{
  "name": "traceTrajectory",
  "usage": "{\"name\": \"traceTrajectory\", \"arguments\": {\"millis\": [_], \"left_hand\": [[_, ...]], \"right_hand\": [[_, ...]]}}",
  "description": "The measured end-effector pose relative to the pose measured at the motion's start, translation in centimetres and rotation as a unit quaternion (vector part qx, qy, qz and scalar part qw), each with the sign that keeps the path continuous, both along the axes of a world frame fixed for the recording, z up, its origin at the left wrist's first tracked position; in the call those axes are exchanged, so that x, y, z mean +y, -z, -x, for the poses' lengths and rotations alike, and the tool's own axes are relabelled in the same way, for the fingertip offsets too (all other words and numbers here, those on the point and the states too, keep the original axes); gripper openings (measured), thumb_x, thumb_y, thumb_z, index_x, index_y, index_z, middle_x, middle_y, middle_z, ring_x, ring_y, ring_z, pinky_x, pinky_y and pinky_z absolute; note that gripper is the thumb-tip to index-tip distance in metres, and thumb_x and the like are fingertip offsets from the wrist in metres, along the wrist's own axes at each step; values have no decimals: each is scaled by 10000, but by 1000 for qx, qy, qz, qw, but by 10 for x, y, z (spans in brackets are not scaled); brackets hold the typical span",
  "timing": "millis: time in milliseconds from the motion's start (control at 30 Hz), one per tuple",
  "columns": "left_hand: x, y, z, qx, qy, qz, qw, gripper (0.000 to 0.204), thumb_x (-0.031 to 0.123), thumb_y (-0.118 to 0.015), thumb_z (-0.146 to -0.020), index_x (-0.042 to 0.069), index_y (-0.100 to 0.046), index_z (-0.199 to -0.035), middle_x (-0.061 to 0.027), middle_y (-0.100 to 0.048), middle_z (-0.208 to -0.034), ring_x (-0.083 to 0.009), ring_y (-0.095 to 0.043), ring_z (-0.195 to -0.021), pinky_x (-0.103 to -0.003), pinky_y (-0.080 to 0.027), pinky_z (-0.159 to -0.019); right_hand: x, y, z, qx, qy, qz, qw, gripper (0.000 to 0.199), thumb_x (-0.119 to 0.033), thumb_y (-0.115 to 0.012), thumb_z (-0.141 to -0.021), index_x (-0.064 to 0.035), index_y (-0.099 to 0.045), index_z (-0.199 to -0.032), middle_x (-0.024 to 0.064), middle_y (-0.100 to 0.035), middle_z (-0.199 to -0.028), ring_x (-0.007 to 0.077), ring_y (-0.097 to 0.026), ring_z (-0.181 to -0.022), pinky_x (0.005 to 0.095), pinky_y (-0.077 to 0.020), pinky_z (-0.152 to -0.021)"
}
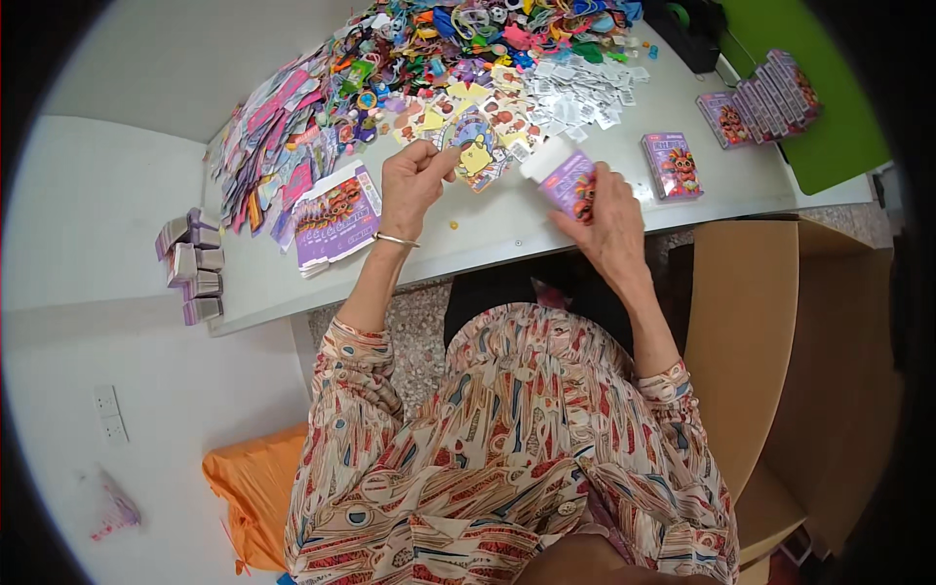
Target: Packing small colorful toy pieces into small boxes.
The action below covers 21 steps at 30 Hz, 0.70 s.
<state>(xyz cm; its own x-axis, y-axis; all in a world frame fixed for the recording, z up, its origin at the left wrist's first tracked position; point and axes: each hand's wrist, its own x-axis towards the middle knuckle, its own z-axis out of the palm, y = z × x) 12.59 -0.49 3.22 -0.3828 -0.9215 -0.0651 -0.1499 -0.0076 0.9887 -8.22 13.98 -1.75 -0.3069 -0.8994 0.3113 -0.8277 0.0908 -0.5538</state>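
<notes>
The right grip [609, 216] is clamped on a purple box [565, 180], in the upper middle of the frame. The left grip [411, 185] is curled near a yellow-figure card [477, 160]; whether it pinches something, I cannot tell. Farther up, colourful trinkets [419, 58] lie heaped on the bench [487, 229].

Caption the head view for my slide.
Right hand holds an open purple box; the left hand is near printed cards.

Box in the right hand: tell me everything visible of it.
The box is purple, apparently printed card, with a red-orange character picture toward its lower end. At its upper-left end a white flap shows, seemingly open. It slants over the table, the right hand gripping its lower right.
</notes>
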Motion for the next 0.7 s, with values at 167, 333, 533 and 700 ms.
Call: {"name": "traceTrajectory", "arguments": {"millis": [167,333,533,700], "left_hand": [[7,8,2,2,6,-28,1000,230,166,-705,-855,69,-581,-687,21,-573,-572,8,-364,-456,-186,-240,-414],[19,10,18,11,44,-28,999,232,175,-706,-860,65,-588,-693,32,-560,-562,10,-357,-451,-182,-227,-404],[29,1,26,57,105,-137,983,231,212,-678,-900,66,-615,-733,18,-562,-606,4,-332,-424,-184,-204,-388],[23,-3,26,87,120,-134,980,175,210,-647,-924,43,-650,-874,0,-569,-665,1,-316,-420,-179,-196,-384]], "right_hand": [[-5,-26,3,-333,15,-58,941,656,-330,-725,-834,77,-440,-1262,163,-604,-1069,164,-588,-896,290,-466,-815],[-18,-8,-19,-596,-92,30,797,579,-282,-692,-860,36,-454,-1282,117,-638,-989,181,-651,-826,288,-523,-769],[-22,-2,-11,-720,-103,2,686,479,-274,-674,-874,23,-505,-1209,118,-640,-918,172,-632,-733,313,-531,-664],[-21,-2,-5,-833,-96,-12,544,488,-351,-688,-865,7,-541,-1162,141,-635,-904,214,-605,-708,339,-508,-617]]}}
